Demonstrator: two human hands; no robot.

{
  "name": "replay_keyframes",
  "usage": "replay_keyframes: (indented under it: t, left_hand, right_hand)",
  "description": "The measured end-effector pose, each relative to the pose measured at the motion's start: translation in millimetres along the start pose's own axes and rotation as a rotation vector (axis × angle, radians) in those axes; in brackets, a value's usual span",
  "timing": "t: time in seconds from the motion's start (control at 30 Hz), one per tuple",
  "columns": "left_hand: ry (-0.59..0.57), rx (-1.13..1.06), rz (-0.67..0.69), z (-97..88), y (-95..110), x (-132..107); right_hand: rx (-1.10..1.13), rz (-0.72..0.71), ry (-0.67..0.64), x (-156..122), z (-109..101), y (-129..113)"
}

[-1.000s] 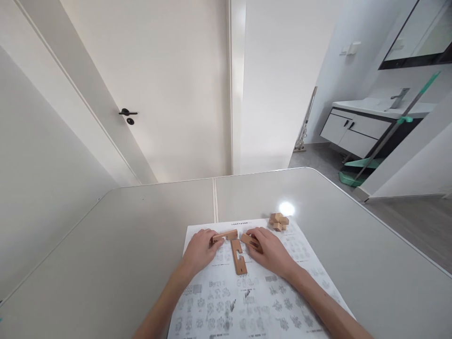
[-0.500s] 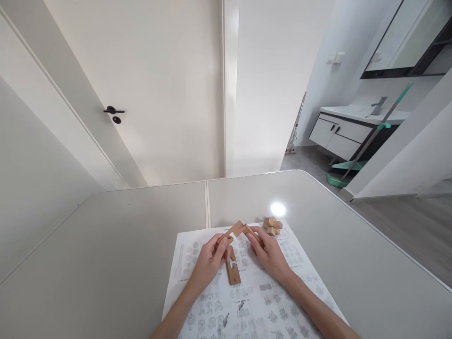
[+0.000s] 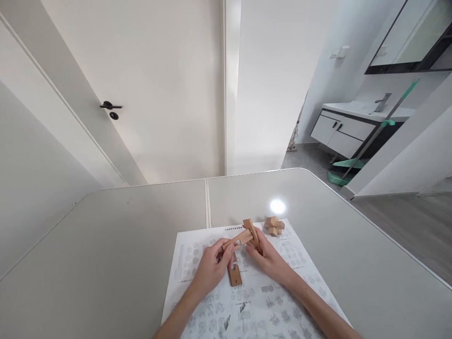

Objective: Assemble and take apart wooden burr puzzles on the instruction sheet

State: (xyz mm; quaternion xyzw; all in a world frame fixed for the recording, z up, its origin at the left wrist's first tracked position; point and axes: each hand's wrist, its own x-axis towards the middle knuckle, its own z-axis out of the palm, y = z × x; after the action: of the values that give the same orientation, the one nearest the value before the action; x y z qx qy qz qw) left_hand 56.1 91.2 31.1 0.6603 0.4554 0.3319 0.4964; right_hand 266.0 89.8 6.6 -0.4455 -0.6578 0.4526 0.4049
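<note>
My left hand (image 3: 213, 263) pinches a notched wooden puzzle piece (image 3: 236, 239) slanting up to the right. In my right hand (image 3: 266, 254) is another wooden puzzle piece (image 3: 251, 231), held more upright. The two pieces meet or overlap between my hands; whether they interlock I cannot tell. Below them a third notched piece (image 3: 235, 276) lies on the printed sheet (image 3: 254, 320), its upper part hidden behind my left fingers. An assembled wooden burr puzzle (image 3: 274, 226) rests at the sheet's far right corner, just beyond my right hand.
The sheet lies on a grey table (image 3: 106, 263) with a seam across its top. A closed door (image 3: 169, 94) stands beyond the far edge. To the right are a sink cabinet (image 3: 341, 132) and a green dustpan (image 3: 337, 179) with a long handle.
The right piece has turned more upright and its top now rises above the left piece. The left piece has swung lower and to the right, against it. The view has shifted slightly.
</note>
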Motion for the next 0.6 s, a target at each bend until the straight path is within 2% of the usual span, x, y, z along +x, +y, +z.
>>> replay_keyframes:
  t: [0.3, 0.6]
  left_hand:
    - [0.029, 0.068, -0.022, 3.4, -4.8, -0.3]
    - [0.04, 0.121, -0.002, 7.0, -1.3, -1.7]
  right_hand:
    - [-0.025, -0.016, -0.008, 0.6, 2.3, -3.8]
    - [-0.21, -0.052, 0.102, 0.0, 6.4, 1.3]
